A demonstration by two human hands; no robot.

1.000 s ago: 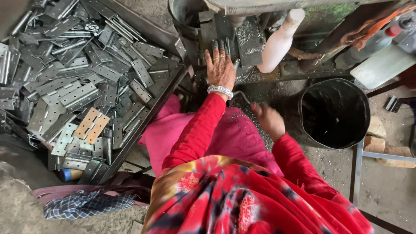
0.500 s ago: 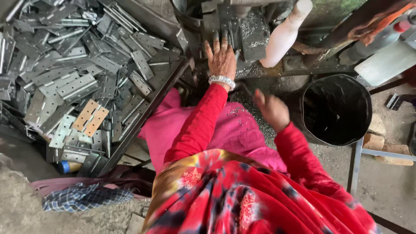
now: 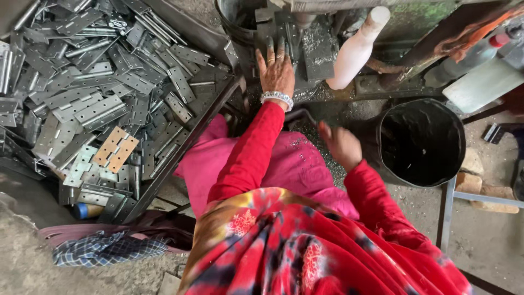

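Left hand [image 3: 277, 68] flat, fingers spread, pressed down on a dark metal plate [image 3: 316, 52] at the machine, a beaded band round the wrist; plate grey and dusty, dotted with tiny shiny chips, lying flat just under and beside the fingers; right hand [image 3: 341, 145] lower down, loosely curled, above the lap, near the black bucket [image 3: 420, 142]; cannot tell if anything sits inside that hand; bucket round, dark, open at the top, standing upright just beside the right hand.
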